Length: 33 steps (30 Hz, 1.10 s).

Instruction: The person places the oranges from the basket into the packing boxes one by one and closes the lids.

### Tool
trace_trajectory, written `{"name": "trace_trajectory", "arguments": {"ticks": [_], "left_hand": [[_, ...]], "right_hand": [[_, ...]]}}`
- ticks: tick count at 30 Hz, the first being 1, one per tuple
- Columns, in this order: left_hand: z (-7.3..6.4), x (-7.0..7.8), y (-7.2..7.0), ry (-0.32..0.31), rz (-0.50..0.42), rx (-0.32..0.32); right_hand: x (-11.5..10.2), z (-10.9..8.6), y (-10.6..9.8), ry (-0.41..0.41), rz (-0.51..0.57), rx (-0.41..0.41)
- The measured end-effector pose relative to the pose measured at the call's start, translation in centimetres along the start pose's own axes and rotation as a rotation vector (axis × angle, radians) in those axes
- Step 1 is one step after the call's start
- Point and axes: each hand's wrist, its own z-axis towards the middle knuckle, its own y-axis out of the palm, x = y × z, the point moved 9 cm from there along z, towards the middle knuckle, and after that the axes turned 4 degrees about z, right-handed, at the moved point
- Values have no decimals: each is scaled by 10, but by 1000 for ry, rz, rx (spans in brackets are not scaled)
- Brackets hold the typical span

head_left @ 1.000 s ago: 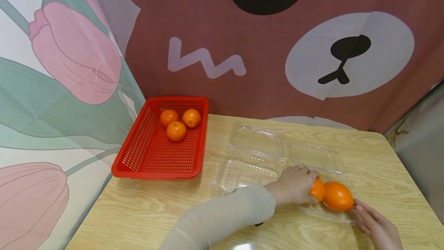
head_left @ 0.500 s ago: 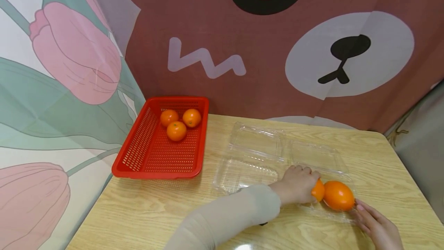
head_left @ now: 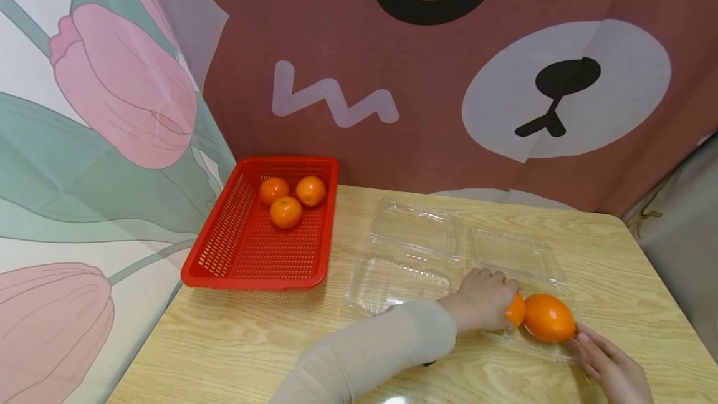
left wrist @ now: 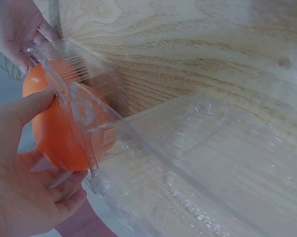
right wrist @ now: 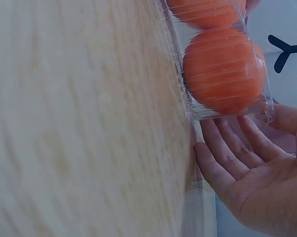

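Orange [head_left: 516, 312] gripped in clear box [head_left: 527, 346]

Near the table's [head_left: 628, 295] right edge, it is clasped by the left hand [head_left: 487, 299], a second orange [head_left: 549, 318] touching it. The box's end is pinched by the right hand [head_left: 614, 366]. Three oranges [head_left: 286, 212] are held in a red basket [head_left: 258, 280] at the back left corner.
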Motion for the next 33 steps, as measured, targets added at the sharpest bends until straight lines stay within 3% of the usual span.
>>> {"name": "trace_trajectory", "arguments": {"ticks": [7,13,23,27,33], "left_hand": [[1,-2,-2,3,-37,-9],[4,-8,-11,-1,-119,34],[10,-41,-22,-144,-354,130],[13,-60,-17,-242,-538,137],[19,-76,2,-394,-1007,59]], "right_hand": [[-1,-2,0,5,-9,10],[-1,-4,-1,21,-6,18],[-1,-5,-2,24,-23,3],[2,-5,-3,32,-29,19],[4,-5,-3,43,-4,20]]}}
